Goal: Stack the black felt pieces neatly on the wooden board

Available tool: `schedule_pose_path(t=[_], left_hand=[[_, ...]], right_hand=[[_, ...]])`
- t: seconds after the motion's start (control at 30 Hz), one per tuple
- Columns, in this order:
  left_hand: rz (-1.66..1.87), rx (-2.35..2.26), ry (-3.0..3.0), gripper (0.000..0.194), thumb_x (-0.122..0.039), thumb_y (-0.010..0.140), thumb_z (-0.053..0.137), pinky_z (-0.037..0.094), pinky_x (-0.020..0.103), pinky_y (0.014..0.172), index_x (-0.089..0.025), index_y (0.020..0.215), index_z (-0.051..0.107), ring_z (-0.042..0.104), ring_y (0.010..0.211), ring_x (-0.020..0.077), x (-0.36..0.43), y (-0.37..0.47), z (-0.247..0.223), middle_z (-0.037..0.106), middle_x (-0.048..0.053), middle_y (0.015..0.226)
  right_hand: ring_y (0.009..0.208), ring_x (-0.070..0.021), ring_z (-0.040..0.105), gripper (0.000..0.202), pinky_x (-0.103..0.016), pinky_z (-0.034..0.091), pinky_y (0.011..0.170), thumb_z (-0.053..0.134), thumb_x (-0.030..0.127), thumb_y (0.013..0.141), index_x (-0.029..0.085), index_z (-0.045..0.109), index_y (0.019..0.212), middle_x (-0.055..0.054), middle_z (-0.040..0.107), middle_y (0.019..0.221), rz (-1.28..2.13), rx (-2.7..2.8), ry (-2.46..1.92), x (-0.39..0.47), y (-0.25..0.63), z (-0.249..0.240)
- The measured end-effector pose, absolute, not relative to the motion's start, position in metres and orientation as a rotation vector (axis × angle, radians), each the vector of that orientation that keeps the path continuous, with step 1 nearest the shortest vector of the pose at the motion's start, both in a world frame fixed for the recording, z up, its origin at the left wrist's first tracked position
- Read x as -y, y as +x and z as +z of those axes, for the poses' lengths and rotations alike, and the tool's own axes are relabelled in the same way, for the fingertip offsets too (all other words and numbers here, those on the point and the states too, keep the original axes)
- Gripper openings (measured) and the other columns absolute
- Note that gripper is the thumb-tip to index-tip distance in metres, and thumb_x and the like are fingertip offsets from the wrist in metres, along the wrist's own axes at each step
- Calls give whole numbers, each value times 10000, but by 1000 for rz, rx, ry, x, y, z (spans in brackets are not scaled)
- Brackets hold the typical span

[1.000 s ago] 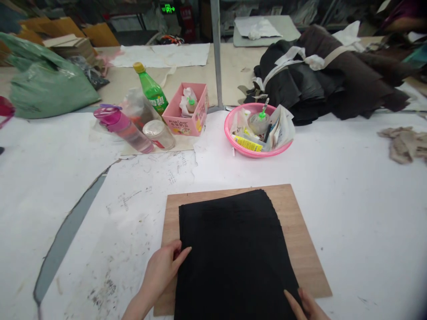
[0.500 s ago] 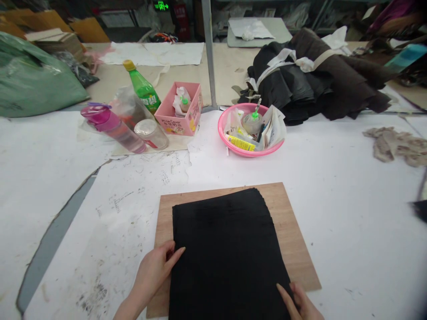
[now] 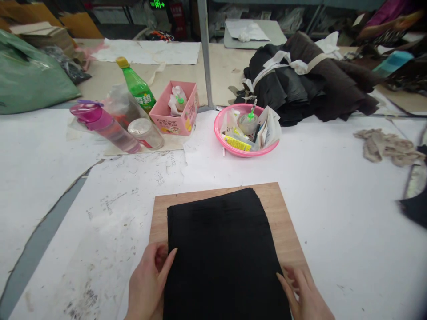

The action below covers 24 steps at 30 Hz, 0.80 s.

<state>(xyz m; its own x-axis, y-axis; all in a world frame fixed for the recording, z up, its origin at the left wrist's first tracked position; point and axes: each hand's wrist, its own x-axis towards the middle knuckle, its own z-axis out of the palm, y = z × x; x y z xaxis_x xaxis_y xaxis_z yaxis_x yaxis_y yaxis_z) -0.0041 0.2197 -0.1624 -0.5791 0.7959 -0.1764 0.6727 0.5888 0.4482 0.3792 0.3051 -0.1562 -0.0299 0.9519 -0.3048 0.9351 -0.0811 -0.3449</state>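
A stack of black fabric pieces (image 3: 220,253) lies on a wooden board (image 3: 283,218), its near end cut off by the bottom of the view. At the stack's left edge is my left hand (image 3: 148,275), thumb on the top layer and the other fingers curled against the side. My right hand (image 3: 305,291) grips the right edge lower down in the same way, the thumb tip resting on top. Both sets of fingertips are partly hidden by the fabric and the hands.
Beyond the board stand a pink basin (image 3: 247,153) of small items, a pink box (image 3: 173,124), a green bottle (image 3: 136,86), a purple water bottle (image 3: 106,126) and a clear jar (image 3: 147,133). Tied dark fabric bundles (image 3: 300,84) lie behind. A crumpled cloth (image 3: 387,146) is at right. Another person's arm (image 3: 387,29) shows top right.
The whole scene has shifted slightly left in view. My right hand has moved a little up along the stack's edge, with more of its fingers showing. My left hand stays at its edge.
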Motion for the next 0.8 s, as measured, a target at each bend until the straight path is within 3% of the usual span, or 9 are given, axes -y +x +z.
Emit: schedule_pose_path(t=[0.07,0.2,0.37,0.8], left_hand=[[640,-2523,1417,404,-578,923,496,524,386,771,-208,1079,548,629,894,252,-217,4,-163,624,74,1005],[676,-2341,1897,356,-403,956,536,456,446,1003,-201,1250,543,558,1171,278,-212,19,-176,585,110,1241],[536,-2273,2108,389,-342,953,550,423,486,1044,-178,1306,535,505,1252,302,-208,26,-191,567,119,1306],[600,-2259,2078,395,-228,928,575,396,559,1093,-188,1318,523,483,1274,297,-208,26,-195,555,117,1299]], right_hand=[[865,-234,664,493,-320,537,620,330,712,930,314,590,1062,-35,645,1063,646,2149,-2038,-323,368,-154],[838,-207,642,435,-328,528,675,306,643,978,328,569,1124,-11,619,1096,619,2225,-1899,-355,352,-161],[834,-207,625,428,-342,515,695,294,637,986,330,570,1098,7,617,1074,628,2278,-1847,-373,346,-169],[786,-200,605,434,-353,472,677,341,660,959,300,579,909,26,621,943,747,2260,-1854,-384,345,-168]])
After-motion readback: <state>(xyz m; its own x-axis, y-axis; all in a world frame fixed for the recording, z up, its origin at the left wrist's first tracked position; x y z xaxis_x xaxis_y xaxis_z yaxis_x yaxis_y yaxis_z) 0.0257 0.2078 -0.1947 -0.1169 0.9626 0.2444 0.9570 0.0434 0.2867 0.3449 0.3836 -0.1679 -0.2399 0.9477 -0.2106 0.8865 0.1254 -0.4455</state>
